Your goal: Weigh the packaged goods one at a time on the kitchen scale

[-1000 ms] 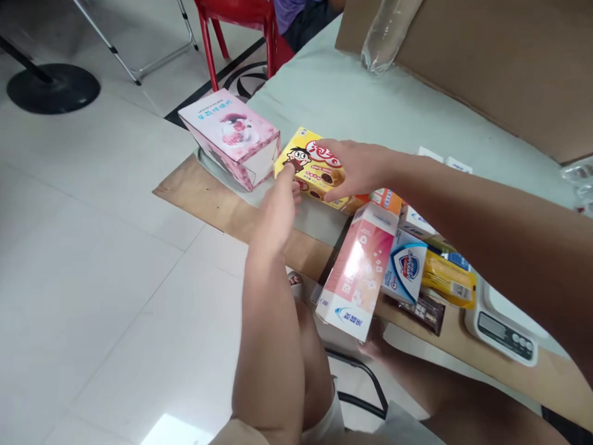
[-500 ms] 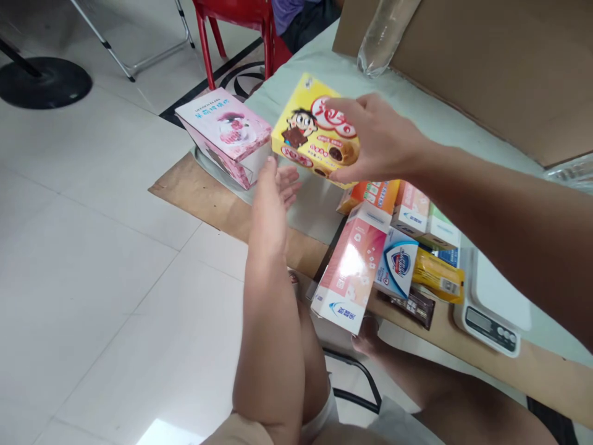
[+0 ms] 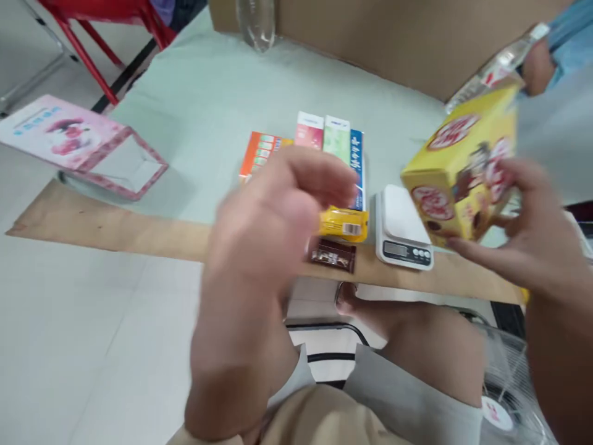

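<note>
My right hand (image 3: pixel 532 247) grips a yellow snack box (image 3: pixel 458 173) with a cartoon figure, held tilted in the air just right of a small white kitchen scale (image 3: pixel 402 225). My left hand (image 3: pixel 273 222) is raised in the middle of the view, blurred by motion, its fingers curled towards the right; whether it holds anything cannot be made out. Behind it on the pale green table (image 3: pixel 208 93) lie a yellow packet (image 3: pixel 345 224), a brown bar (image 3: pixel 332 254) and a row of small boxes (image 3: pixel 324 133).
A pink carton (image 3: pixel 78 142) lies open-ended at the table's left corner. Cardboard (image 3: pixel 370 37) and a clear bottle (image 3: pixel 254 25) stand at the back. Another person's hand and blue sleeve (image 3: pixel 546 55) show top right. A fan (image 3: pixel 504 395) sits low right, a red chair (image 3: pixel 102 18) top left.
My right hand has carried the yellow box from beside the pink carton over to the right of the scale. My left hand has risen to the centre. The view has swung right.
</note>
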`<state>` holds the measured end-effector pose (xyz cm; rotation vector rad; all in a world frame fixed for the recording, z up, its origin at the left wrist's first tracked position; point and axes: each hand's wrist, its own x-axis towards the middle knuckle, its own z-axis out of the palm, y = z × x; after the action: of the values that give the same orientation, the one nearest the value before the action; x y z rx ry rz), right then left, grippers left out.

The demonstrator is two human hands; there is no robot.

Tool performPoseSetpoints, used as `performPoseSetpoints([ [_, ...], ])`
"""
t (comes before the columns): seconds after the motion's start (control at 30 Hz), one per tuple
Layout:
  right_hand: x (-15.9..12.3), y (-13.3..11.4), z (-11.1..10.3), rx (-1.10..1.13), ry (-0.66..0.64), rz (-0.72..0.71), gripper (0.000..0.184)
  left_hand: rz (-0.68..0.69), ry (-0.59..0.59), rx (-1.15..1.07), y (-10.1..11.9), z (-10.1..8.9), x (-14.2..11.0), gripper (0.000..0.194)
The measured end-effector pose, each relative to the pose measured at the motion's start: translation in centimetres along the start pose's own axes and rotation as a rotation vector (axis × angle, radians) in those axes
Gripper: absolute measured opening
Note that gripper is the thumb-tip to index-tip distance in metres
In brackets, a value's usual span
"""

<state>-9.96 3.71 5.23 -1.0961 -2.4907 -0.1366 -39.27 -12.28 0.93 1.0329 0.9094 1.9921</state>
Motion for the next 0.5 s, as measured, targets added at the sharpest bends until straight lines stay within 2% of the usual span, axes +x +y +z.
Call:
performPoseSetpoints([
  [0.1, -2.8, 4.0, 2.4, 0.027, -0.023, 0.056, 0.098, -0.12, -0.174, 0.151, -2.0, 6.2, -0.3, 0.015],
  [0.17, -3.3, 5.5, 3.7, 0.062, -0.057, 0.126, 0.091, -0.104, -0.217, 0.235, -4.5, 9.8, -0.2, 0.007],
  [0.23, -3.2, 6.5, 4.3, 0.119, -0.1, 0.172, 0.089, -0.087, -0.217, 0.326, -7.4, 12.3, 0.3, 0.006],
  [0.3, -3.2, 7.3, 4.7, 0.191, -0.127, 0.191, 0.091, -0.049, -0.182, 0.406, -10.1, 13.8, 1.0, 0.01],
  [0.37, -3.7, 8.0, 5.1, 0.307, -0.05, 0.239, 0.081, 0.014, -0.108, 0.469, -12.3, 14.4, 1.7, 0.015],
  [0.43, -4.5, 8.3, 6.0, 0.451, 0.167, 0.362, 0.06, 0.046, -0.031, 0.525, -13.9, 14.6, 2.3, 0.022],
  [0.5, -5.4, 8.0, 7.0, 0.58, 0.405, 0.52, 0.046, -0.009, 0.015, 0.573, -14.9, 14.5, 2.7, 0.032],
])
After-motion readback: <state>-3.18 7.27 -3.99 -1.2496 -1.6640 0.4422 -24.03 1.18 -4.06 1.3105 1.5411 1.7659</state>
